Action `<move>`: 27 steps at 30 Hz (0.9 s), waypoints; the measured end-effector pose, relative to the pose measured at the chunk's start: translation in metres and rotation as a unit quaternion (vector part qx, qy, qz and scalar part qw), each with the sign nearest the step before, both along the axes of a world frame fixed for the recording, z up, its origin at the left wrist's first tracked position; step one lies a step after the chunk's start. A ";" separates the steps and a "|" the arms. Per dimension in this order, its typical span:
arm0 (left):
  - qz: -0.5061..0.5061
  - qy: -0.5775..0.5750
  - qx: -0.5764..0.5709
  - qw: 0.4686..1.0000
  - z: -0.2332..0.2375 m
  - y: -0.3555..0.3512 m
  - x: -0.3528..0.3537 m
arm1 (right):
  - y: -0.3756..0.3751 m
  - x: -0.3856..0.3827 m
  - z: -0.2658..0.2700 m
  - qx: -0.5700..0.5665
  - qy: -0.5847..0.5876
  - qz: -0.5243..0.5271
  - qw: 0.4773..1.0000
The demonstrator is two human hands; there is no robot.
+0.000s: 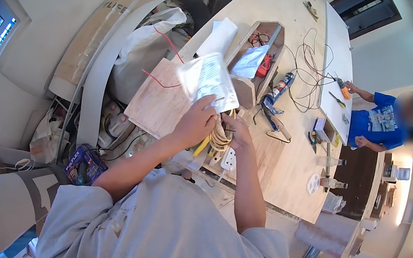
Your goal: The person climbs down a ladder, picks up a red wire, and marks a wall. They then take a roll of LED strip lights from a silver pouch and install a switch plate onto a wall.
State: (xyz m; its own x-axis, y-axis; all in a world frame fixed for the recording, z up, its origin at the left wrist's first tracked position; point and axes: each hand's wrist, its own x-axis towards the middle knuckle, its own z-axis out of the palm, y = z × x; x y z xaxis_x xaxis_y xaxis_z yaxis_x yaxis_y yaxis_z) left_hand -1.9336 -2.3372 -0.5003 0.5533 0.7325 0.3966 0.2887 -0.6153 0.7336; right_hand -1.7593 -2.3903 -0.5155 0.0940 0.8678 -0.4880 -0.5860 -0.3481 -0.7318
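Observation:
A shiny, clear-and-white plastic packet (211, 81) is in my left hand (200, 120), with the fingers closed on its lower edge. Two red wires (163, 81) stick out past the packet's left side; where they begin is hidden. My right hand (236, 132) is closed around a coil of yellowish cable (221, 137), just right of the packet. Below the hands, a white power strip (229, 160) and a yellow handle (201, 147) show at the table's near edge.
On the plywood table (293, 158) are a wooden toolbox (247, 93), a blue caulking gun (271, 106), loose wires (309, 64) and glass bottles (334, 184). Across it, a person in a blue shirt (384, 121) holds an orange tool (342, 88). Sacks and cardboard (100, 33) stand left.

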 end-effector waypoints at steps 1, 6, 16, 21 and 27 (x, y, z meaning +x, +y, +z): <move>0.040 -0.037 -0.022 0.998 -0.006 -0.004 -0.008 | -0.001 -0.002 -0.002 0.012 0.025 -0.029 0.999; 0.109 -0.216 -0.369 0.898 -0.031 -0.012 -0.039 | -0.003 -0.017 -0.002 0.079 0.065 -0.019 0.995; 0.019 -0.057 -0.452 0.890 -0.045 -0.018 -0.037 | 0.007 -0.012 -0.018 -0.031 0.039 0.064 0.997; 0.087 -0.200 -0.573 0.790 -0.045 -0.013 -0.035 | -0.010 -0.019 0.008 0.070 0.252 0.048 0.964; 0.085 -0.301 -0.654 0.689 -0.055 -0.015 -0.018 | -0.029 -0.045 0.020 0.039 -0.057 -0.005 0.998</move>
State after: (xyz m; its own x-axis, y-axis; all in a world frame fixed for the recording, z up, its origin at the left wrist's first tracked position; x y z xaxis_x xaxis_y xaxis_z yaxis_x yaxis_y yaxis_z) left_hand -1.9513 -2.3525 -0.5552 0.4398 0.7145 -0.5441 -0.3238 0.6913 0.6460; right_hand -1.8048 -2.4193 -0.4959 0.1532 0.9012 -0.4055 -0.5008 -0.2829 -0.8180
